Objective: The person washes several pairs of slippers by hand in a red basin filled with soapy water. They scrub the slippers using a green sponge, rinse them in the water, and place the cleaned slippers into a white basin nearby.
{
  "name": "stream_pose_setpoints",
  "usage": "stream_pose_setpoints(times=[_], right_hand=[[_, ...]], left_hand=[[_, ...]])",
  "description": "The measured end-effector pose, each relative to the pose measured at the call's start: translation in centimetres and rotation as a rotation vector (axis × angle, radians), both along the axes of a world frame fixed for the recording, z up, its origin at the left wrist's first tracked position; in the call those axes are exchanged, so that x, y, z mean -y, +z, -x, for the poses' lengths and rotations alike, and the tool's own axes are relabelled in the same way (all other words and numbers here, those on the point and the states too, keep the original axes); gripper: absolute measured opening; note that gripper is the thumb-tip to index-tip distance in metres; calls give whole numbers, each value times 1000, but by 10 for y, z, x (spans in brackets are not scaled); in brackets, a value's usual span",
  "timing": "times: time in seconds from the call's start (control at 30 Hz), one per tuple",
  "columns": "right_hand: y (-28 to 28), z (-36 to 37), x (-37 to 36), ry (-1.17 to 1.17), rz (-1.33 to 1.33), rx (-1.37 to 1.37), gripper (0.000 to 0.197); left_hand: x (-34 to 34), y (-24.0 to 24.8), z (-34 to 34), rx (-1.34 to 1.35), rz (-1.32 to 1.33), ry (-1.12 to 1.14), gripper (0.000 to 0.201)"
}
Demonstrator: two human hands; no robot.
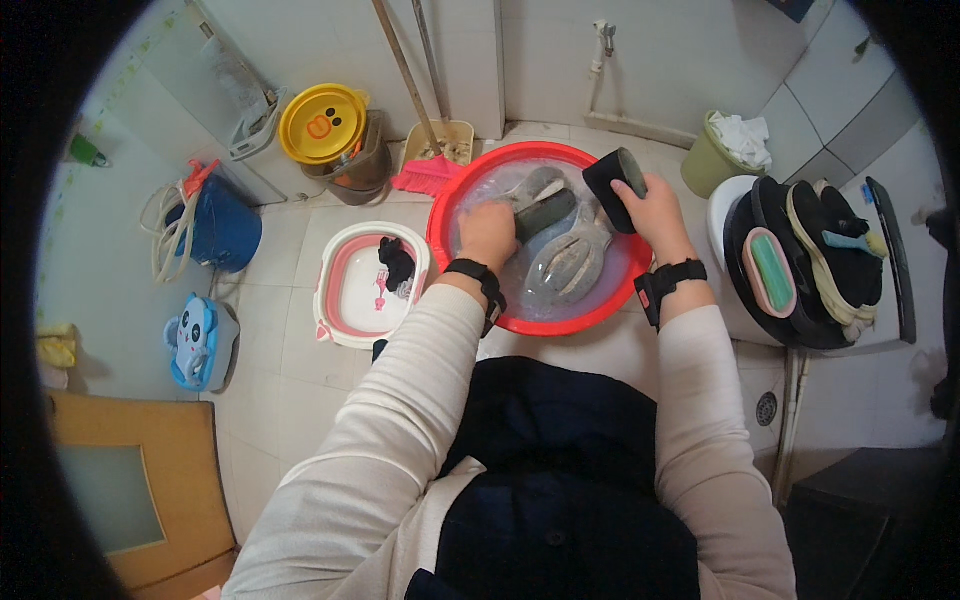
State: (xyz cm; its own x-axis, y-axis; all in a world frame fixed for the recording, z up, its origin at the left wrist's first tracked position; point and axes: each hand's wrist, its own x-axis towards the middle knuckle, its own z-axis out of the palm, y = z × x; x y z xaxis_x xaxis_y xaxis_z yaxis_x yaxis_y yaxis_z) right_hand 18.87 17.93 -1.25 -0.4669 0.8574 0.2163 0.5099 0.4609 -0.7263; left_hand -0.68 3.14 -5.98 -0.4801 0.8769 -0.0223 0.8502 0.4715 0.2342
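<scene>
Handling two dark pieces over a red basin (545, 327); looks mid-job. Left to right: blue plastic bucket (235, 232) on the floor, pale hose (160, 226) looped beside it. Then pink-and-white oval tub (357, 292), crumpled black cloth (396, 264) inside. Basin next: round, smooth plastic, cloudy sudsy water. Left hand (488, 232) is curled closed on the near end of a dark strip (547, 215), fingertips hidden. Grey shoes (570, 262) lie in the water, soft, rounded, wet-looking. Right hand (655, 208) pinches a black piece (606, 190) above the far-right rim, thumb on the near face; piece is stiff-looking, curved, can't tell exactly what. Status, judging from layout: wetting done, both pieces lifted or part-lifted, shoes left in the water, nothing visibly finished. Right: green bin (703, 172) with crumpled white paper, then black shoes (840, 278), fabric-looking with pale sole edges, out of the water.
</scene>
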Motion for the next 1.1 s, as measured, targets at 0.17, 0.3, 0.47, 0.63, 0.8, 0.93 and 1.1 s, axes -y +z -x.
stream_pose_setpoints(times=[0.17, 0.3, 0.47, 0.63, 0.8, 0.93, 1.1], right_hand=[[-9, 7, 2, -208, 33, 12, 56], [-18, 12, 7, -99, 952, -527, 73], [0, 12, 20, -11, 1130, -594, 85], [19, 18, 29, -5, 1135, -674, 73], [15, 28, 33, 235, 754, -759, 38], [20, 29, 37, 350, 678, -785, 36], [38, 33, 46, 412, 582, -909, 33]], left_hand=[[0, 9, 16, 286, -264, 4, 41], [1, 22, 30, 479, -618, 96, 38], [6, 22, 39, 552, -676, 159, 42], [6, 15, 41, 540, -723, 165, 44], [7, 19, 30, 757, -733, 58, 42], [10, 31, 27, 790, -725, 90, 49], [13, 39, 18, 593, -1053, 45, 65]])
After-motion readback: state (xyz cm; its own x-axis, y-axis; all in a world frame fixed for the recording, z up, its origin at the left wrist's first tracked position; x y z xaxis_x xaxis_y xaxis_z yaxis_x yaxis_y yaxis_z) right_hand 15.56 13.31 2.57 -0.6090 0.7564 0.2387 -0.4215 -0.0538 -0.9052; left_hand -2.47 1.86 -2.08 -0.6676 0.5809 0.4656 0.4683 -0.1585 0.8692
